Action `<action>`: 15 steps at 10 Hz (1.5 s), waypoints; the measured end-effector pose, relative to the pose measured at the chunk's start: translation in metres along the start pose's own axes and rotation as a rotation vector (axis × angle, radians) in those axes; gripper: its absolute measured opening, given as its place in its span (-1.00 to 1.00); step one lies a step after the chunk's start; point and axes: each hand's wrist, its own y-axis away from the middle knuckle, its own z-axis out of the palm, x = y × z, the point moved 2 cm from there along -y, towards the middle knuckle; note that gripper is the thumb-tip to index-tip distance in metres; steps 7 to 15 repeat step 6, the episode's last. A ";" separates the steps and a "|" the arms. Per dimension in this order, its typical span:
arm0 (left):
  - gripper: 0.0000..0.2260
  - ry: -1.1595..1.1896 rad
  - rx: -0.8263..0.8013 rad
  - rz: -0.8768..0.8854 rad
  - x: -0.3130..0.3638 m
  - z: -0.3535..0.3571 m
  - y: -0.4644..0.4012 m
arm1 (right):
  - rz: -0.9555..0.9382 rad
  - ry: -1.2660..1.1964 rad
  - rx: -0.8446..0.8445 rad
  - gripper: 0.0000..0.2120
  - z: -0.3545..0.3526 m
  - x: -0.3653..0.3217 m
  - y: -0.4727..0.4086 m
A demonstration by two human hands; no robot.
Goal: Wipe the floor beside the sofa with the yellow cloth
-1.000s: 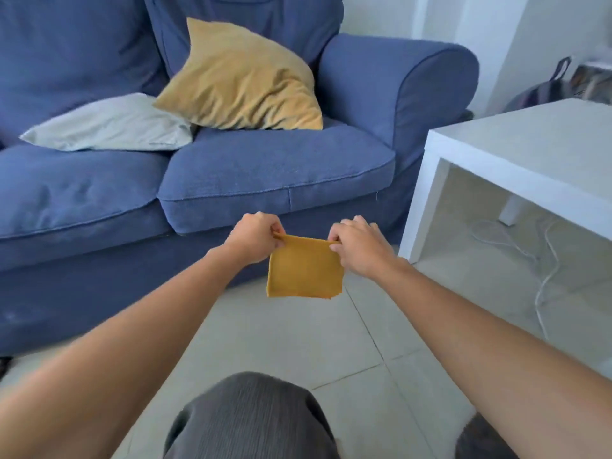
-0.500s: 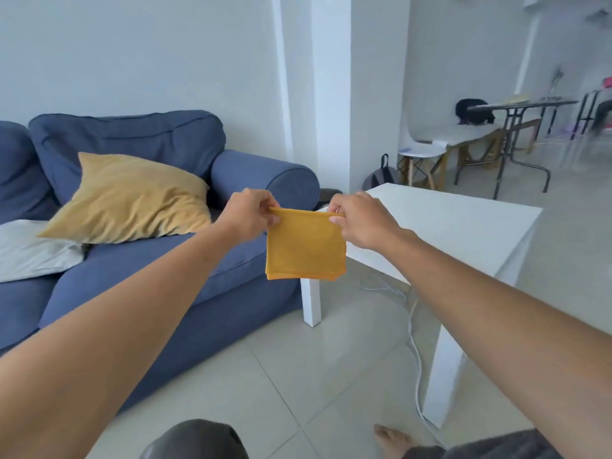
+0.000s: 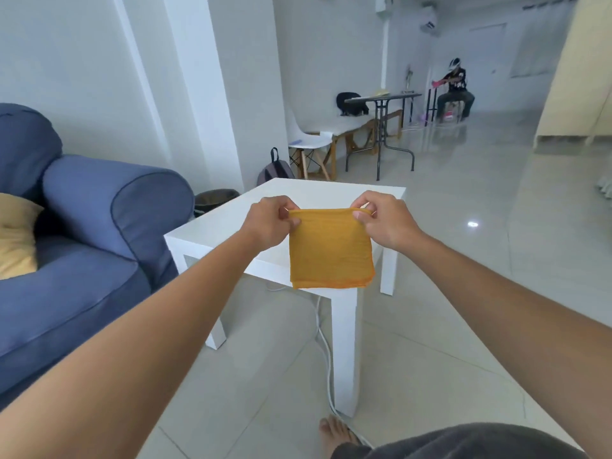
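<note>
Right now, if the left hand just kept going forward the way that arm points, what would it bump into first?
Probably the white side table: the left hand, pinching the yellow cloth, seems to hover over its top, though depth is unclear.

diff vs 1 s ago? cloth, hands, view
The view swung up and right: the sofa slid to the left edge, and the white table and the room behind it came into sight. The yellow cloth went from hanging low over the floor by the sofa to hanging in front of the table. Unchanged: left hand and right hand pinch its top corners, and it hangs folded, off the floor.
</note>
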 end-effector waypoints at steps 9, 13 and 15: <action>-0.45 -0.203 -0.111 -0.056 -0.058 0.115 -0.062 | 0.131 0.179 -0.053 -0.76 0.083 0.079 -0.064; -0.45 -0.203 -0.111 -0.056 -0.058 0.115 -0.062 | 0.131 0.179 -0.053 -0.76 0.083 0.079 -0.064; -0.45 -0.203 -0.111 -0.056 -0.058 0.115 -0.062 | 0.131 0.179 -0.053 -0.76 0.083 0.079 -0.064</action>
